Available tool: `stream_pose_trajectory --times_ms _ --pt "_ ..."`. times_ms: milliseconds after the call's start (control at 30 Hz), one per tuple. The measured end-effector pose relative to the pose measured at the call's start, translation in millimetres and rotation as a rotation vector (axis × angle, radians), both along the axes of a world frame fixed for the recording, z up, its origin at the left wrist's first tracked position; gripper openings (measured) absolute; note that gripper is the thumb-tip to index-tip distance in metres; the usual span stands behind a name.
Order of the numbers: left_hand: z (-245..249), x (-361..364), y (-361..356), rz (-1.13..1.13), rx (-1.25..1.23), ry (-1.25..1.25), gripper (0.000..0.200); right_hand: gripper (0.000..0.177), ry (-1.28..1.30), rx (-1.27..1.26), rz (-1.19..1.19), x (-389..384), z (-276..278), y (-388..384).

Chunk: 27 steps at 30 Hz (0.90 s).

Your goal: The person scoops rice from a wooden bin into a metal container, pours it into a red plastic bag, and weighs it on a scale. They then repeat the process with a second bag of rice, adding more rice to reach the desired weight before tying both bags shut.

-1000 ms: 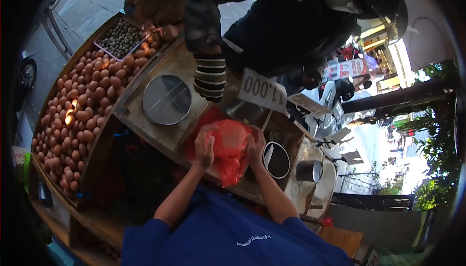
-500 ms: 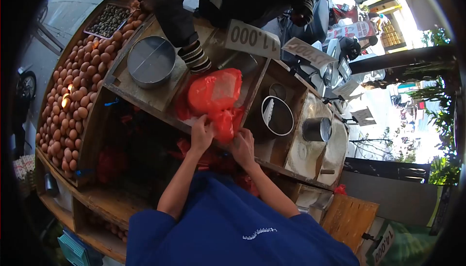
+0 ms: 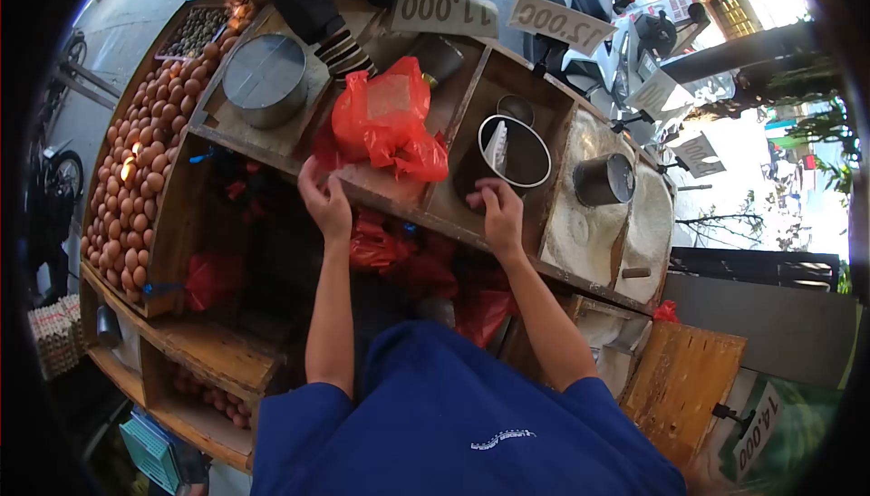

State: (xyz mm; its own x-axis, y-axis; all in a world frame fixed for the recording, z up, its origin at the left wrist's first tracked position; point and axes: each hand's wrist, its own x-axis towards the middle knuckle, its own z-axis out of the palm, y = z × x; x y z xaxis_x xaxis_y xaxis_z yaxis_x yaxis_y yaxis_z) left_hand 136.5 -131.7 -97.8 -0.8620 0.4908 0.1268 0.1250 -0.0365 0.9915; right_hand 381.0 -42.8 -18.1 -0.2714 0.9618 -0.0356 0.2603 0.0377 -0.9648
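A tied red plastic bag, full and bulging, rests in a wooden compartment of the stall. My left hand is just below it at the wooden rim, thumb and fingers apart, holding nothing. My right hand is to the right, its fingers curled in with nothing visible in them. Close above that hand is a dark container with a white rim, a white object inside. A co-worker's striped cuff reaches to the bag's far side; that person's hand is hidden behind the bag.
Many brown eggs are piled at the left. A round metal tin stands behind the bag. To the right, a metal cup sits in white grain. More red bags hang below the rim. Price signs line the far edge.
Both my hands have let go of the red bag's tied top and moved apart, left hand leftward, right hand rightward and up. The bag's knot now leans to the right.
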Motion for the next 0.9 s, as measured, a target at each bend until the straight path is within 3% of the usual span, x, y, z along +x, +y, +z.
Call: stream_pose_trajectory --times_ms 33,67,133,200,233,300,333,367,400,467,533,567,600,633,667,700,800,867,900 --pt "-12.4 6.3 -13.8 0.276 -0.002 0.002 0.034 0.015 -0.039 -0.058 0.035 8.6 2.8 -21.5" --pt "-38.8 10.7 -32.1 0.359 -0.096 -0.077 0.039 0.015 -0.039 -0.097 0.069 19.5 -7.5 -46.9" --pt "-109.3 23.5 -72.4 0.113 -0.429 0.111 0.044 0.018 -0.082 -0.164 0.188 41.9 -37.7 -91.8" --pt "-169.5 51.2 -106.0 -0.426 -0.629 0.24 0.054 0.02 -0.134 -0.21 0.285 61.1 -77.9 -124.6" --pt "-163.6 66.9 -114.6 -0.417 -0.642 0.225 0.054 0.026 -0.257 -0.297 0.298 72.1 -104.2 -137.2" --pt "-134.5 108.0 -114.7 -0.341 -0.779 0.5 0.069 0.036 -0.383 -0.394 0.322 85.4 -148.8 -146.8" --pt "-136.3 121.3 -118.8 -0.338 -0.792 0.495 0.069 0.045 -0.657 -0.33 0.328 88.7 -168.5 -149.3" --pt "-138.0 130.7 -121.6 -0.08 -0.783 0.394 0.077 0.055 -0.926 -0.257 0.327 90.6 -187.8 -151.8" --pt "-142.0 139.7 -123.9 0.179 -0.761 0.292 0.085 0.055 -0.923 -0.26 0.334 96.2 -214.5 -152.6" --pt "-202.5 174.6 -134.7 0.254 -0.956 -0.431 0.087 0.066 -0.964 0.142 0.211 106.8 -256.7 -154.4" --pt "-247.2 195.6 -151.5 -0.378 -0.516 -0.831 0.081 0.06 -0.949 0.145 0.201 100.5 -253.9 -151.3" --pt "-275.1 216.8 -149.7 -0.317 -0.497 -0.745 0.074 0.054 -0.94 0.153 0.181 95.4 -250.4 -147.4" --pt "-275.6 225.6 -140.5 -0.259 -0.473 -0.659 0.068 0.054 -0.936 0.16 0.177 93.8 -249.5 -143.5" --pt "-277.6 223.6 -138.2 -0.258 -0.461 -0.656 0.068 0.046 -0.946 0.006 0.312 94.4 -246.6 -138.9" --pt "-278.4 222.5 -135.2 -0.262 -0.665 -0.612 0.061 0.039 -0.954 -0.146 0.45 94.5 -242.8 -134.2" --pt "-265.9 218.1 -131.5 -0.259 -0.868 -0.564 0.055 0.039 -0.955 -0.128 0.455 93.5 -237.8 -131.7" --pt "-227.8 196.0 -148.2 -0.395 -0.852 -0.407 0.045 0.026 -0.928 -0.161 0.301 93.4 -209.0 -132.3" --pt "-186.4 177.2 -167.4 -0.429 -0.667 -0.257 0.041 0.026 -0.966 -0.099 0.285 107.0 -211.9 -130.0" --pt "-155.6 167.5 -171.5 -0.412 -0.777 -0.258 0.038 0.028 -0.924 -0.107 0.271 109.1 -205.8 -132.0"
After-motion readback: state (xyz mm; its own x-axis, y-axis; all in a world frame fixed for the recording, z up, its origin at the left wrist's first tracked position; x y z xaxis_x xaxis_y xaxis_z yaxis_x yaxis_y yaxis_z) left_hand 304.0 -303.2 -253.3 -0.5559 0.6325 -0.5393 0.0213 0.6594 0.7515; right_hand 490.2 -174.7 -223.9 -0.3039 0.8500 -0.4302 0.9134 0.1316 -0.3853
